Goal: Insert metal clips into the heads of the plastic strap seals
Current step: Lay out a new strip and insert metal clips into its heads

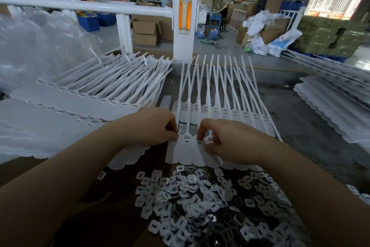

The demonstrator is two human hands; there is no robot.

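Note:
A joined row of white plastic strap seals (188,152) lies in front of me, heads toward me and straps running away. My left hand (152,126) has its fingers curled down onto the leftmost heads of this row. My right hand (230,142) pinches at a head further right, fingertips pressed into it; whether a clip is under them is hidden. A heap of small square metal clips (200,196) with slots lies just below the row, between my forearms. A second row of seals (220,110) lies behind the first.
Stacks of white seal sheets lie at the left (80,94) and at the right (336,106). Clear plastic bags (40,42) pile up at far left. A white post with an orange reflector (185,16) stands beyond the table's far edge, with cardboard boxes behind.

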